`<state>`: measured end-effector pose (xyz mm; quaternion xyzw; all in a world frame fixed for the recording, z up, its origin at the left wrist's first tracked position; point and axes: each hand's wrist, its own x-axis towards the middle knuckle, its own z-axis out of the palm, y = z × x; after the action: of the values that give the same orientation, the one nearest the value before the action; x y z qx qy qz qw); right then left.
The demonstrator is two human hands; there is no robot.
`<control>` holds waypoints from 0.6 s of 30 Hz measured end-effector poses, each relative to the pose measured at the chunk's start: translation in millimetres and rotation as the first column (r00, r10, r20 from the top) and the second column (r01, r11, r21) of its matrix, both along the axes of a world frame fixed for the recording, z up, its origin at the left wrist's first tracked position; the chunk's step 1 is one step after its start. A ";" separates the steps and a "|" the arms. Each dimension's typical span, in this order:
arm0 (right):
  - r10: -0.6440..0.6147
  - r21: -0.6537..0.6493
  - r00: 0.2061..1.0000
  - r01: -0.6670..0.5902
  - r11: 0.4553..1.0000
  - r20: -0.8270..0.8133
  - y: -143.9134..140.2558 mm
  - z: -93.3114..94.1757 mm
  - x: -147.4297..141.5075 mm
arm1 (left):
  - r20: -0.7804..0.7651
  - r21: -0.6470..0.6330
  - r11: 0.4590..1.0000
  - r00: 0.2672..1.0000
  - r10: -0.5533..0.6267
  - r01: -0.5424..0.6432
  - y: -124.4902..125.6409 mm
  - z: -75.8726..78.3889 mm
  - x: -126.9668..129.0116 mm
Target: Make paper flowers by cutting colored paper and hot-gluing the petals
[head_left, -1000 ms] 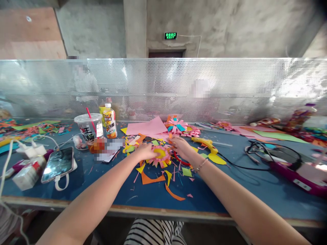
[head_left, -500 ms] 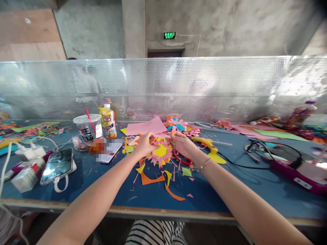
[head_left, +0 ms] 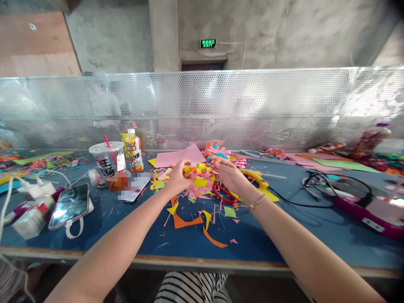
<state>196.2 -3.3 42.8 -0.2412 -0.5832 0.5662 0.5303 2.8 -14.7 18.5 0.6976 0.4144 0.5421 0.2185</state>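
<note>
A pink and yellow paper flower (head_left: 200, 182) with yellow and orange folded strips along its far edge is gripped at its left side by my left hand (head_left: 179, 179). My right hand (head_left: 231, 174) is closed at the flower's right, its fingertips pinching a small orange paper piece (head_left: 217, 160). Just below that hand lies a red looped handle (head_left: 224, 194), apparently of scissors. A yellow glue gun (head_left: 256, 176) rests to the right, its black cord trailing away. Behind the hands are a pink paper sheet (head_left: 180, 155) and a finished-looking pink flower with blue pieces (head_left: 217, 152).
Orange (head_left: 187, 220) and yellow paper scraps lie in front of the hands. To the left stand a plastic cup with straw (head_left: 109, 164), a drink bottle (head_left: 135, 151) and a charging phone (head_left: 70, 206). A purple case (head_left: 362, 219) sits right. A perforated metal screen (head_left: 195, 109) borders the table.
The flower has tipped up, so the yellow and orange strips on its far edge now show. Both hands stay close around it, the right one shifted slightly.
</note>
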 end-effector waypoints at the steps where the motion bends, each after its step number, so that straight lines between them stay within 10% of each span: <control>1: 0.000 -0.017 1.000 0.000 1.000 -0.008 0.7 -0.1 0.7 | 0.001 0.016 1.000 1.000 0.001 -0.001 0.2 -0.6 -0.2; 18: 0.048 -0.095 0.992 -0.060 0.994 -0.121 11.0 -5.1 8.2 | 0.329 -0.177 0.978 0.943 -0.045 0.109 19.8 -10.3 -7.3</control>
<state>204.4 7.7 37.7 -0.2172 -0.5283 0.6218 0.5358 -4.5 5.0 8.3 0.5905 0.3958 0.5974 0.3711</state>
